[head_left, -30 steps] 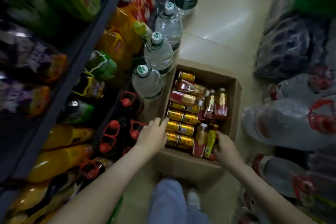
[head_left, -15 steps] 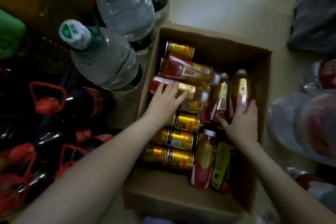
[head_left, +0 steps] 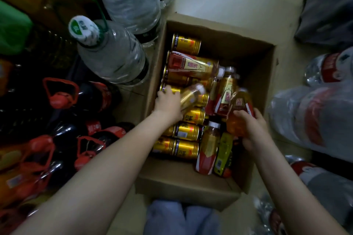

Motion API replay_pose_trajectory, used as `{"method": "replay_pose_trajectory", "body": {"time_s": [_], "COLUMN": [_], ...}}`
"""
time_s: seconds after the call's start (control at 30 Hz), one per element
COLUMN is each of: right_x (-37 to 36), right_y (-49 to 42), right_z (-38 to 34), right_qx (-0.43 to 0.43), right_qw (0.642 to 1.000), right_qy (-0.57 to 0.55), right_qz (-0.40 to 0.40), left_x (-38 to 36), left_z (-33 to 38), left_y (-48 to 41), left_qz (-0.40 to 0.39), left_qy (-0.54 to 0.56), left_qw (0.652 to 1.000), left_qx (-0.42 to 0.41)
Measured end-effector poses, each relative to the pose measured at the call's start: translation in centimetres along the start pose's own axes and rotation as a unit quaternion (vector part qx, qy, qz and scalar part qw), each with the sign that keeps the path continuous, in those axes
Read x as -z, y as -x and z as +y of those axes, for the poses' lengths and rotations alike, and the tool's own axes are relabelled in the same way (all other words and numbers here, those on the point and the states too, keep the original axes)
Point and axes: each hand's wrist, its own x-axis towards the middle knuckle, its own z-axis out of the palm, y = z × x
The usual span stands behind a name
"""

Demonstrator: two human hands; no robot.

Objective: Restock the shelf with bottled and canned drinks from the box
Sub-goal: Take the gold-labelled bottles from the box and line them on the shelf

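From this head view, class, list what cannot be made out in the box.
Head view: label of the blurred bottle gripped by the left hand, smeared by motion.
Head view: box floor, covered by cans and other drinks.
Head view: label of the amber bottle in the right hand, too small.

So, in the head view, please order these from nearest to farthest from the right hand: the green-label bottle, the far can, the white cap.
1. Green-label bottle, in the box, just left of the right hand.
2. Far can, at the box's far end.
3. White cap, outside the box, far left.
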Motion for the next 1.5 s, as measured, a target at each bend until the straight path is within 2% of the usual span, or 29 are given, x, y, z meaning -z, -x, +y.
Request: {"method": "replay_pose_trajectory", "body": {"time_s": [0.07,0.13,0.2,0.3,0.4,0.5,0.6,0.77,0.87,1.0,1.1,1.23,1.5], "right_x": [1.2,2.0,2.8,4.0,4.9,4.7,4.2,3.5,3.9,5.9,7.2,7.7,6.1], "right_y": [2.8,5.8,9.2,15.1,22.0,29.9,37.2,47.7,53.9,63.0,69.9,80.2,100.3], "right_z": [0.1,0.3,0.3,0.1,-0.5,-2.3,-4.9,-6.7,-5.1,-1.8,0.6,2.8,8.3], "right_qx": [-0.029,-0.03,-0.021,-0.017,-0.016,0.018,0.044,0.102,0.142,0.189,0.211,0.245,0.312], "right_qw": [0.997,0.993,0.989,0.978,0.964,0.942,0.916,0.878,0.858,0.814,0.776,0.72,0.568], "right_qy": [-0.068,-0.084,-0.084,-0.087,-0.076,-0.028,0.047,0.129,0.129,0.129,0.131,0.134,0.13], "right_qz": [-0.034,-0.075,-0.121,-0.188,-0.255,-0.334,-0.396,-0.451,-0.476,-0.534,-0.579,-0.636,-0.75], "left_x": [-0.4,-0.8,-0.6,1.6,5.9,11.6,17.0,22.4,22.7,21.0,20.0,19.0,16.1], "left_z": [-1.4,-2.8,-3.6,-3.6,-3.3,-3.9,-5.6,-8.8,-9.9,-10.5,-11.2,-12.6,-17.0], "left_y": [2.4,5.2,8.8,15.7,22.6,29.3,35.6,47.4,55.9,68.6,78.0,89.6,109.1], "left_qz": [-0.082,-0.142,-0.178,-0.182,-0.181,-0.152,-0.101,-0.008,0.061,0.173,0.243,0.351,0.521], "left_qy": [0.077,0.175,0.358,0.579,0.687,0.751,0.771,0.744,0.739,0.728,0.736,0.743,0.721], "left_qw": [0.993,0.971,0.909,0.781,0.693,0.638,0.629,0.665,0.665,0.658,0.627,0.564,0.454], "left_qx": [0.043,0.08,0.118,0.144,0.121,0.074,0.018,-0.064,-0.088,-0.082,-0.081,-0.081,-0.06]}}
